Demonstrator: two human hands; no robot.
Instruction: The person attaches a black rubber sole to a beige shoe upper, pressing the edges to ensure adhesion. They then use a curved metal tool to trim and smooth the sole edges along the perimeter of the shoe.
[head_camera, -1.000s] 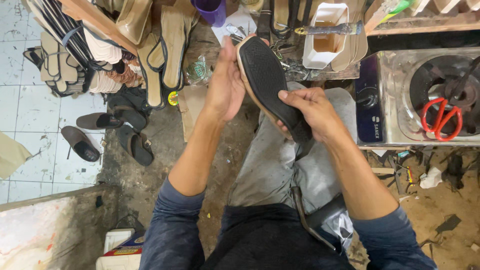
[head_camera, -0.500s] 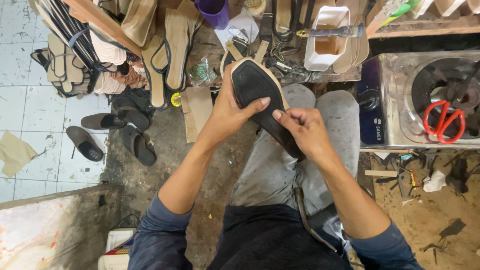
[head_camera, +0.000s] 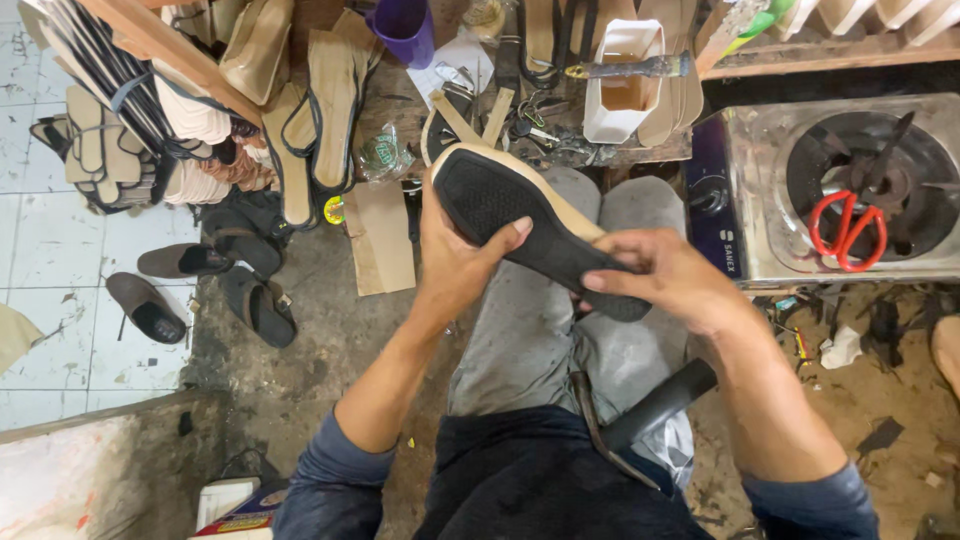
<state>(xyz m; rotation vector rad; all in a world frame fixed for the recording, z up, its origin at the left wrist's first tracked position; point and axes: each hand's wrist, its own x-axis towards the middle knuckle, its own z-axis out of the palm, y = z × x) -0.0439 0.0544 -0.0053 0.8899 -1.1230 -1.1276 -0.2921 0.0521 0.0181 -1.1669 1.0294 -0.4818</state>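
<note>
A shoemaker's workshop; stacked tan sandal soles lie left of the hands; a white glue tub and red-handled scissors beyond them.

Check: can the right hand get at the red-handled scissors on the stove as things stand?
Probably, but not freely: the right hand is gripping the black-soled sandal with the left hand. The red-handled scissors lie uncovered on the stove to its right, nothing between.
</note>
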